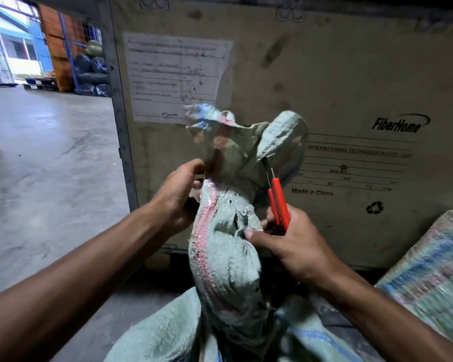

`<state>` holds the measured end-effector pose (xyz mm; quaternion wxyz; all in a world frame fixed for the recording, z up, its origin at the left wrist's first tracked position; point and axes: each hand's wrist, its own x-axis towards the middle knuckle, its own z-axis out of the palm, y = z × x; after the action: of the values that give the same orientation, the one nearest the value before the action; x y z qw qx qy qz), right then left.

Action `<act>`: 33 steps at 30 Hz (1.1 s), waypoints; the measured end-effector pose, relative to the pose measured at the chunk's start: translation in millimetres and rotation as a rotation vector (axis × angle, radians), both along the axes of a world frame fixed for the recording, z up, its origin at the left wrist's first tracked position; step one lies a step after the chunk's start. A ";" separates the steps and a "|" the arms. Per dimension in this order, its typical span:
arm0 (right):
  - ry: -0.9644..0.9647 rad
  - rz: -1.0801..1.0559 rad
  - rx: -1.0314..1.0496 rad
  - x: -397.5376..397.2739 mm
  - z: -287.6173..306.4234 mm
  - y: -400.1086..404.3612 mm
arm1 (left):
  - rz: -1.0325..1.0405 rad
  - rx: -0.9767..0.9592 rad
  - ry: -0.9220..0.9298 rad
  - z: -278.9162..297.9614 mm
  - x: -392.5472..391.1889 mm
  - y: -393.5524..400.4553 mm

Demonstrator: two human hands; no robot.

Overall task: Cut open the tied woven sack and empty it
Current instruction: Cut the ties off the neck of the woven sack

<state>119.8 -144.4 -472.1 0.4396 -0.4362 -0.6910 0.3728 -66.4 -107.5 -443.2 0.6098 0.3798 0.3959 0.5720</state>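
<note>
Centrally, head view: green woven sack [225, 246] stands upright, its gathered neck running near-to-far between both hands; left hand [178, 199] closed on the neck's left side, right hand [288, 241] gripping red-handled cutters [279, 202] whose tips point up into the bunched mouth, just right of the tie. Surroundings: concrete floor [50, 158], FiberHome crate [338, 82] behind, second sack [434, 270] near right.

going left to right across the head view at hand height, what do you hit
concrete floor → left hand → tied neck of the woven sack → red-handled cutters in the right hand → second sack
</note>
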 end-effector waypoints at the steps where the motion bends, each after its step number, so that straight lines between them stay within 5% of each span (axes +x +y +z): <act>1: -0.037 -0.005 0.047 0.8 1.9 -0.7 | -0.015 0.013 0.041 1.0 0.1 0.8; 4: -0.119 0.003 0.098 3.8 4.2 -1.0 | 0.064 0.058 0.226 0.3 -4.0 3.3; 11: -0.188 -0.157 0.200 22.6 24.4 3.1 | 0.173 0.094 0.153 0.8 -8.5 3.6; 18: -0.490 -0.035 0.205 31.8 32.8 4.2 | 0.143 0.215 0.140 -5.2 1.8 1.7; 23: -0.385 -0.024 0.131 36.5 35.6 7.4 | 0.208 0.260 0.233 -7.4 4.9 -1.9; 29: -0.135 -0.288 -0.005 83.9 -27.5 35.3 | 0.085 0.213 0.277 -35.3 51.1 -16.9; 33: -0.349 -0.487 -0.196 158.4 -113.4 26.8 | -0.058 0.096 0.288 -69.0 94.6 -21.8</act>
<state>278.2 -117.6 -585.4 0.3465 -0.6867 -0.5919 0.2410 28.2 -129.3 -512.2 0.5440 0.4978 0.4404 0.5121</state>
